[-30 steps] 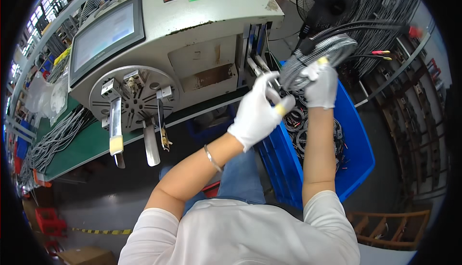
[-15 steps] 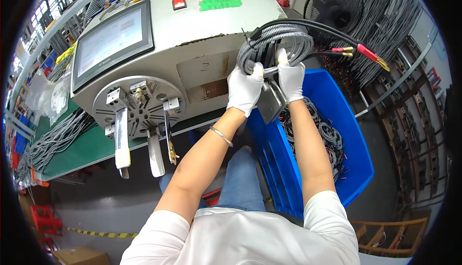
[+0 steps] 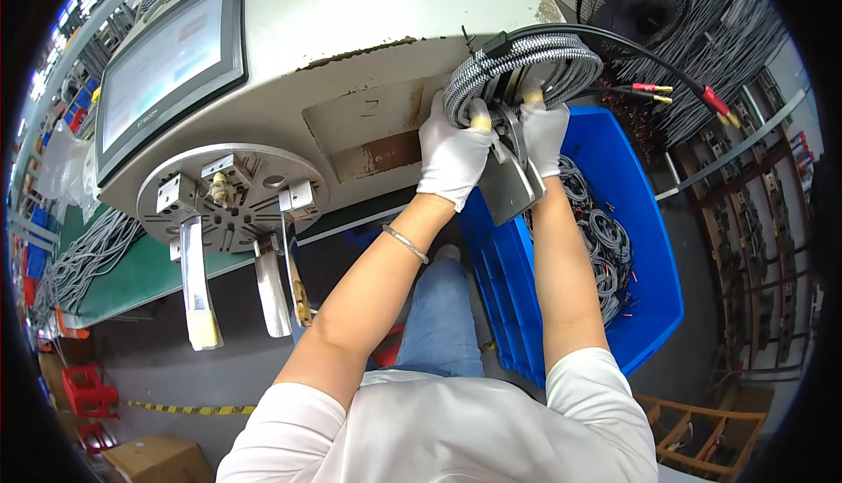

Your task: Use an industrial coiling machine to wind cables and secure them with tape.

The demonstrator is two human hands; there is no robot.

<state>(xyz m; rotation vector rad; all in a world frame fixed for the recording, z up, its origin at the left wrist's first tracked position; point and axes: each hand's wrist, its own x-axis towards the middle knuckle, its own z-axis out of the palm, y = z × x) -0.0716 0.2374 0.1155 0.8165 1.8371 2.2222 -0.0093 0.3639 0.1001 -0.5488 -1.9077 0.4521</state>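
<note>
A coil of grey braided cable (image 3: 481, 75) sits around a metal fixture (image 3: 510, 195) at the right end of the machine. In a white glove with a yellowish thumb tip, my left hand (image 3: 454, 157) is closed on the coil's near left side. My right hand (image 3: 545, 136), gloved alike, closes on its near right side; most of its fingers are hidden behind the coil and the fixture's plates. Black cable ends run off to the right, tipped with red and gold plugs (image 3: 717, 104).
A blue bin (image 3: 660, 299) holding several coiled cables stands below my right forearm. Left on the pale machine (image 3: 386, 18) are a touchscreen (image 3: 167, 66) and a slotted round plate (image 3: 263, 163) with protruding metal arms. Behind are a black fan (image 3: 633, 0) and hanging cables (image 3: 732, 35).
My view has shifted, so the machine sits further left and higher in it. Both hands stay closed on the coil, and the plug ends hang slightly further right.
</note>
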